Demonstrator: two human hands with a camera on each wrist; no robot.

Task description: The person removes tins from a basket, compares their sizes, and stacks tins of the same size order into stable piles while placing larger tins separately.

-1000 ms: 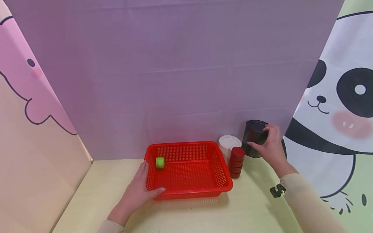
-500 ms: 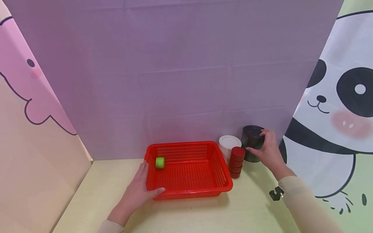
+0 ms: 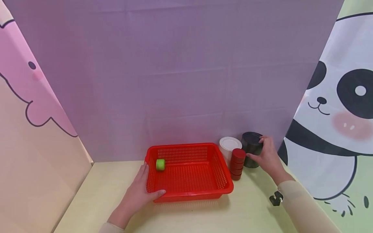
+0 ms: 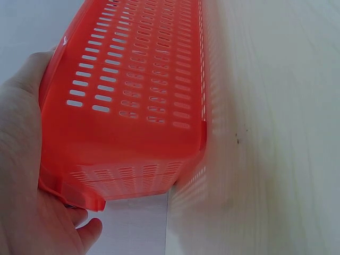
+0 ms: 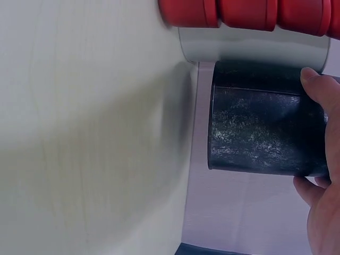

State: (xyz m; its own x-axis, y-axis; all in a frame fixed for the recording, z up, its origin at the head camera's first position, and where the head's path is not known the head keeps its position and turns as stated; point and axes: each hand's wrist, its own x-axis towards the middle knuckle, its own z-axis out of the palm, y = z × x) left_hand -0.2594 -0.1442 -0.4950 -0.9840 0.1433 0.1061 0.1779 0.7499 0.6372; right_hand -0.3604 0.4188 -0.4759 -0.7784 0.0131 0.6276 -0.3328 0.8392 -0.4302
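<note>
My right hand (image 3: 268,158) grips a black cylindrical can (image 3: 251,149), thumb on the left side and fingers on the right near its top. In the right wrist view the black can (image 5: 260,122) is scuffed and its base shows close over the table. Just left of it stand a white can (image 3: 230,143) and, in front, a stack of several red round containers (image 3: 237,163). My left hand (image 3: 137,191) holds the near left corner of a red perforated plastic basket (image 3: 192,194), thumb along the front rim. A small bright green cylinder (image 3: 160,164) lies inside at the left.
The pale wooden table (image 3: 192,216) ends at a purple cloth backdrop (image 3: 186,81). To the right stands a panel with a panda picture (image 3: 335,129), close beside the right arm. A panel with a pink cartoon figure (image 3: 35,87) stands on the left.
My right hand has lowered the black can and brought it slightly left, closer beside the white can. The left hand and the basket stay in place.
</note>
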